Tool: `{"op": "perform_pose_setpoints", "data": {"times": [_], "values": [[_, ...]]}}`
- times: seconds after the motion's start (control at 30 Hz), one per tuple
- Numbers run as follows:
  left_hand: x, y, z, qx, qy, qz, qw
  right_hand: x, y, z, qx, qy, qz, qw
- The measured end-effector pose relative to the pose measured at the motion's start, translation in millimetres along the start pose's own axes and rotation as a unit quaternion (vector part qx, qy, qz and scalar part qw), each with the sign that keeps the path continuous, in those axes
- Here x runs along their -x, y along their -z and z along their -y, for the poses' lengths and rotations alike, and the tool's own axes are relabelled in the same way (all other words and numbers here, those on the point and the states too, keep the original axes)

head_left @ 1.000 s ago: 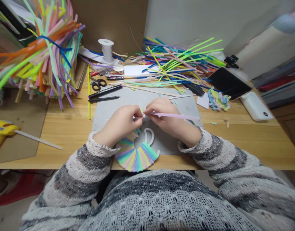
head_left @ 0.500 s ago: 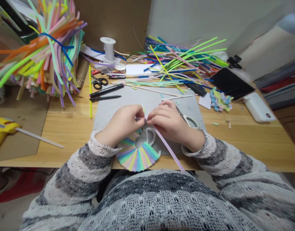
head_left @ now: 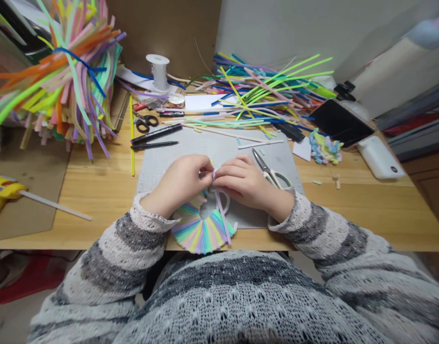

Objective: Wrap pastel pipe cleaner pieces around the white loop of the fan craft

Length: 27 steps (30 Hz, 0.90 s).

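A lilac pipe cleaner (head_left: 223, 217) hangs down from between my fingertips, its lower end lying over a fan-shaped pastel piece (head_left: 204, 231). My left hand (head_left: 187, 181) pinches it from the left, near its upper end. From the right, the fingers of my right hand (head_left: 243, 180) are closed on the same strip, and the two hands' fingertips nearly meet. The pastel piece curves below my left hand, striped in teal, yellow, pink and lilac; its upper part is hidden by that hand. A white loop shows behind the strip.
White-handled scissors (head_left: 271, 172) lie beside my right hand on the grey mat (head_left: 162, 160). Behind are black pens (head_left: 157, 134), black scissors (head_left: 146, 123), a spool (head_left: 158, 72) and loose pipe cleaners (head_left: 269, 91). A yellow glue gun (head_left: 4, 191) is at left, a phone (head_left: 341, 122) at right.
The lilac strip's lower end has swung left, from slanting right to hanging over the pastel piece. My right hand has shifted slightly left, and more of the white-handled scissors shows.
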State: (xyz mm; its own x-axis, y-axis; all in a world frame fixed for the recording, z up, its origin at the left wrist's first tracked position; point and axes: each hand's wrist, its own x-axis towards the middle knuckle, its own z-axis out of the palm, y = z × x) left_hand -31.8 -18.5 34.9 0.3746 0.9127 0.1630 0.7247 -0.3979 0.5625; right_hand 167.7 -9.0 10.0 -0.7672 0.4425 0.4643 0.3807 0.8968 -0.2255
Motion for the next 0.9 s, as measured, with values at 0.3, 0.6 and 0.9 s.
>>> {"op": "perform_pose_setpoints", "data": {"times": [0.3, 0.6, 0.9], "values": [[0, 1.4, -1, 0.015, 0.005, 0.007, 1.000, -10, -10, 4, -0.083, -0.217, -0.038, 0.972], [1, 3.8, -5, 0.034, 0.024, 0.018, 0.999, -13, -9, 4, -0.099, -0.237, 0.002, 0.966], [3, -1.0, -6, 0.006, 0.044, 0.003, 0.999, -14, -10, 5, -0.085, -0.252, 0.008, 0.964]]}}
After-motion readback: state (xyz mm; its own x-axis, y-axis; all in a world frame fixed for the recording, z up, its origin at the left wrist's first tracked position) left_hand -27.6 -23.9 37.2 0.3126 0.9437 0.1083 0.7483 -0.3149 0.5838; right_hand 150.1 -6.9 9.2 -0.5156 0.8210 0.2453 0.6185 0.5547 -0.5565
